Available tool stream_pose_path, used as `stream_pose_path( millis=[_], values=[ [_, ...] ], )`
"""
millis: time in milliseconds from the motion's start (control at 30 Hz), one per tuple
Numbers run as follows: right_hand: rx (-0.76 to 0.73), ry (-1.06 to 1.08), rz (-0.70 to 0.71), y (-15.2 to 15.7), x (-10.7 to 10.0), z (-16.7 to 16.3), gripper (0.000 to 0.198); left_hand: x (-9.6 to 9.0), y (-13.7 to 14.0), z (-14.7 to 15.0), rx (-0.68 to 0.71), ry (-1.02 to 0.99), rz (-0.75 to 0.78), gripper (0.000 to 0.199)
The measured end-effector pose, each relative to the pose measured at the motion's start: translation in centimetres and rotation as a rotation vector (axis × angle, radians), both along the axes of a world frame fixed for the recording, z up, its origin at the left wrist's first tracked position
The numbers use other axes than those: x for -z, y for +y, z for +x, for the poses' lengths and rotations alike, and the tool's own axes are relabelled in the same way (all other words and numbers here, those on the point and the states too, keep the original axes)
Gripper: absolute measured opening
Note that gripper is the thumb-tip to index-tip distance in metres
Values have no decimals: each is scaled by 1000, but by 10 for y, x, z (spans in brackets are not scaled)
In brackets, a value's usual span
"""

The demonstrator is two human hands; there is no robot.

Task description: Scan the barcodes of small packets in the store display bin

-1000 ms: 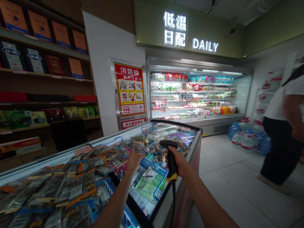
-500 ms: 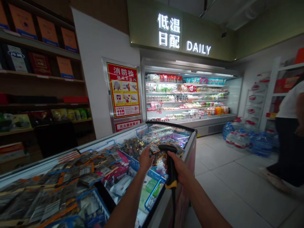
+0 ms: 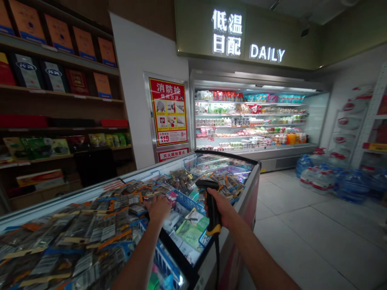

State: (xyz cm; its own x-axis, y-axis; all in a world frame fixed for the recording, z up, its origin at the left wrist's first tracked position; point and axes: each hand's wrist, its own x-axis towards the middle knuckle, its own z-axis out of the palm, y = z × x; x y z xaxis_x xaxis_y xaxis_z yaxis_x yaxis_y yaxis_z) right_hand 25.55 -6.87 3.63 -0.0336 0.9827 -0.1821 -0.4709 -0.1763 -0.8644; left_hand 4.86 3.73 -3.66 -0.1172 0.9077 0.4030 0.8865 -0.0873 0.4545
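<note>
My right hand (image 3: 220,207) is wrapped round the grip of a black and yellow barcode scanner (image 3: 214,215), whose head points forward and left; its cable hangs down. My left hand (image 3: 159,207) reaches over the chest freezer (image 3: 252,177), back upwards with fingers apart, at the edge of a pile of flat snack packets (image 3: 109,225) with orange and blue edges. Its fingertips are partly hidden among the packets. Beside it, a blue basket (image 3: 184,199) stands inside the freezer. Green and white bags (image 3: 190,229) lie between my hands.
Shelves of boxes (image 3: 84,42) rise at the left, with a dark chair back (image 3: 94,167) below. A lit refrigerated display (image 3: 250,121) stands behind the freezer. Bottled water (image 3: 353,185) is on the tiled floor (image 3: 287,229) at the right.
My left hand has moved left and down from the scanner's front, where it held a small packet, to the packet pile. The view has turned left, and a walking person has left it.
</note>
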Motion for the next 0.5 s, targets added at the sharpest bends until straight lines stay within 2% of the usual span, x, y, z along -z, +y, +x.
stream_pose_path(
  millis=[133,300,400,500],
  values=[
    [-20,-15,-2,0,0,-4,25,-9,-2,3,-83,70,-26,23],
    [-19,-26,5,1,4,0,25,-16,0,6,-231,237,-134,50],
    [-21,-13,21,2,5,4,24,-18,4,4,-292,266,-171,45],
    [-22,-5,14,3,5,4,24,-22,6,-4,-226,287,-233,37]
  ],
)
